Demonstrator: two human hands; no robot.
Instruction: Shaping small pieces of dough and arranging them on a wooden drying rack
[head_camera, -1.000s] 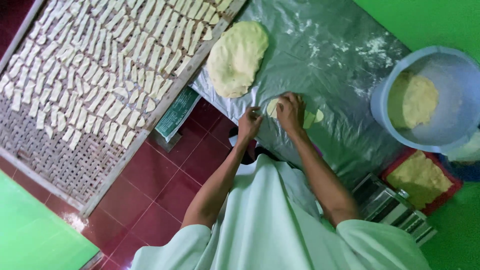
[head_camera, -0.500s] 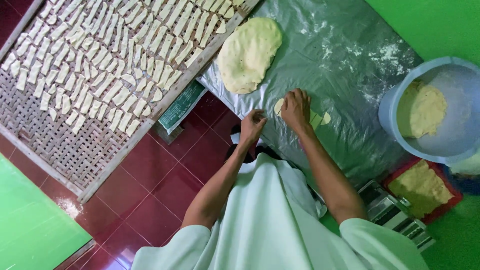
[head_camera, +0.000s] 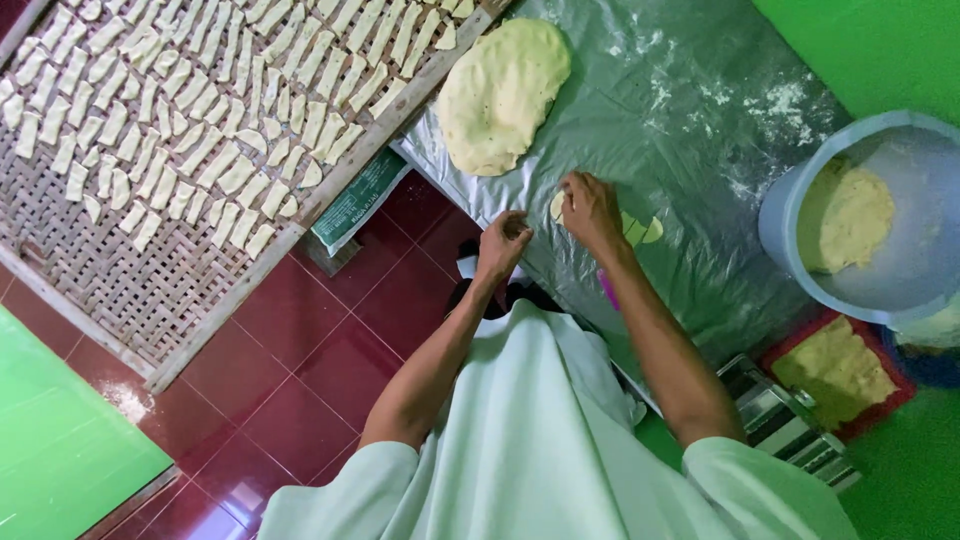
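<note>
Now right hand (head_camera: 592, 210) pinching dough strip (head_camera: 640, 230) on plastic sheet (head_camera: 700, 150), left hand (head_camera: 503, 243) loosely curled, empty.

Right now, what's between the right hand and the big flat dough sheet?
Head view: only bare, flour-dusted plastic sheet separates the right hand from the flat dough sheet.

We see a pale yellow dough sheet (head_camera: 503, 92) on grey-green plastic sheeting (head_camera: 690, 190) dusted white, cream strips (head_camera: 210, 110) on a tan woven tray (head_camera: 100, 270), a light-blue bucket (head_camera: 780, 215), dark red floor tiles (head_camera: 300, 350)
</note>
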